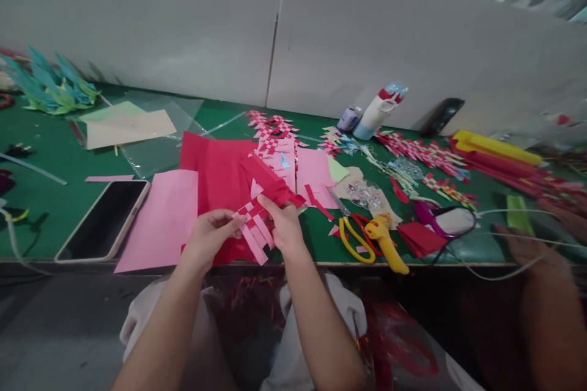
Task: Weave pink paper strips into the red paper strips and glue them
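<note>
Left hand [211, 232] pinches the left edge of a woven paper piece [251, 215], thumb against curled fingers; right hand [285, 227] pinches its upper right, fingers partly hidden behind it. The piece is held over a red sheet [224, 162] near the table's [298, 256] front edge. Its dark lower tip is hard to make out. At far right, another person's hand [534, 250] is blurred, its arm cut off by the frame.

Counts: one phone [104, 220], two scissors, yellow-handled [356, 241] and red-handled [365, 233], the latter partly covered by one yellow tool [387, 244], type unclear. One bottle [376, 113].

Woven piece: flat red-pink checks, loose pink strips hanging below. Red sheet creased, pink sheet [160, 214] smooth. Phone rectangular, rounded corners, pale rim. Bottle cylindrical, tilted in view.
</note>
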`<state>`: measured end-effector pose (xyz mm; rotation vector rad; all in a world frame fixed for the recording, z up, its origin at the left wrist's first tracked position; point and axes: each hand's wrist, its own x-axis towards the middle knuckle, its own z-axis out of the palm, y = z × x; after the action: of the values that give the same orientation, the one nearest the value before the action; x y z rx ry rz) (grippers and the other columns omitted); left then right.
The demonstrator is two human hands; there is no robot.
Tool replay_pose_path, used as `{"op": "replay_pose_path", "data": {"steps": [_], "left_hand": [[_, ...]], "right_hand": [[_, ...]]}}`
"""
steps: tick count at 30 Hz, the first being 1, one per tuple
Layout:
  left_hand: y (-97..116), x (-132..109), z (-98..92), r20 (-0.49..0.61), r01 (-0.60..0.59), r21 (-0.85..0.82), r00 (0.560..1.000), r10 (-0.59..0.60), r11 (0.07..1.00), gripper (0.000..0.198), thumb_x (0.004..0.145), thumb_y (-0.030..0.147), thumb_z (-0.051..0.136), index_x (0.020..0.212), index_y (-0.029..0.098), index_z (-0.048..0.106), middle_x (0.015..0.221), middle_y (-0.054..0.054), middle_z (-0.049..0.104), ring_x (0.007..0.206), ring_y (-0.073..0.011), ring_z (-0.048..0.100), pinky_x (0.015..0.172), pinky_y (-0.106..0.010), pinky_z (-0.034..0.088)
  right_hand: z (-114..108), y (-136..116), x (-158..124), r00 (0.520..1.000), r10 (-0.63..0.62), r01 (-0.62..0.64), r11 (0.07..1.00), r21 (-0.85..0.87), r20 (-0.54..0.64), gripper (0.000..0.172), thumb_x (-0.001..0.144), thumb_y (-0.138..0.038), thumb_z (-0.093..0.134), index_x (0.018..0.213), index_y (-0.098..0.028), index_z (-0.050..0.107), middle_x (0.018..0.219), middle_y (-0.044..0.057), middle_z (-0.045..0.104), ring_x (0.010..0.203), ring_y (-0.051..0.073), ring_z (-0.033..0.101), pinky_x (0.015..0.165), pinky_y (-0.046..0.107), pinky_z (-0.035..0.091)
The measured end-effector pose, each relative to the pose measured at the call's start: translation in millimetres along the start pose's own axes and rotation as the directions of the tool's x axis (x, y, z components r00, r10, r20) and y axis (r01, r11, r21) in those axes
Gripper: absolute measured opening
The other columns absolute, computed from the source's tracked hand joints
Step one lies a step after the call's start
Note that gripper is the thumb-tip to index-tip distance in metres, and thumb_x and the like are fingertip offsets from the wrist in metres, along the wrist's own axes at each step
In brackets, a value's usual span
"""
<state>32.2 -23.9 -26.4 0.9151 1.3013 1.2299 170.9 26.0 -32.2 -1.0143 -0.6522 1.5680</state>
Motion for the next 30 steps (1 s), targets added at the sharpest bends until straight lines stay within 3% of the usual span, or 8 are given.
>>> {"op": "replay_pose_path", "data": {"steps": [3,7,19,30], "left_hand": [[-0.5,0.4,-0.3,-0.005,0.0,0.011,1.0,0.0,1.0,0.03,0.061,0.042,0.08,0.068,0.015,0.069,0.056,0.001,0.063,0.053,-0.0078,0.056,0.055,-0.017,0.047],[2.2,-0.4,0.7,-0.034,0.022,0.007,0.999,-0.022,1.0,0.035,0.058,0.045,0.081,0.071,0.014,0.071,0.059,-0.001,0.066,0.053,-0.0085,0.058,0.055,-0.018,0.049],[7.2,-4.0,2.0,-0.109,0.019,-0.007,0.994,-0.019,1.0,0.039,0.054,0.046,0.082,0.071,0.013,0.07,0.061,-0.002,0.068,0.051,-0.0107,0.061,0.054,-0.022,0.053],[3.9,-3.6,1.1,-0.119,-0.118,0.06,0.985,0.125,0.991,0.033,0.065,0.041,0.077,0.081,0.014,0.067,0.066,-0.002,0.068,0.056,-0.0123,0.062,0.058,-0.025,0.054]], "right_hand": [[0.8,-1.2,-2.5,0.993,0.004,-0.006,1.0,0.014,0.116,0.028,0.053,-0.027,0.084,0.071,-0.015,0.065,0.066,-0.001,0.066,0.057,0.012,0.059,0.057,0.025,0.051],[0.7,-2.0,-3.3,0.987,-0.005,0.002,1.0,0.022,0.161,0.028,0.053,-0.024,0.084,0.073,-0.016,0.065,0.071,0.0,0.069,0.063,0.014,0.063,0.067,0.029,0.054],[-2.5,-5.4,-2.8,0.974,-0.023,0.024,1.0,-0.002,0.227,0.028,0.056,-0.019,0.083,0.078,-0.018,0.066,0.075,-0.001,0.07,0.068,0.014,0.064,0.071,0.029,0.055],[-3.2,-7.4,-3.1,0.971,-0.037,0.039,0.999,-0.001,0.236,0.03,0.056,-0.023,0.084,0.082,-0.018,0.068,0.079,0.0,0.07,0.07,0.014,0.065,0.07,0.028,0.055]]}}
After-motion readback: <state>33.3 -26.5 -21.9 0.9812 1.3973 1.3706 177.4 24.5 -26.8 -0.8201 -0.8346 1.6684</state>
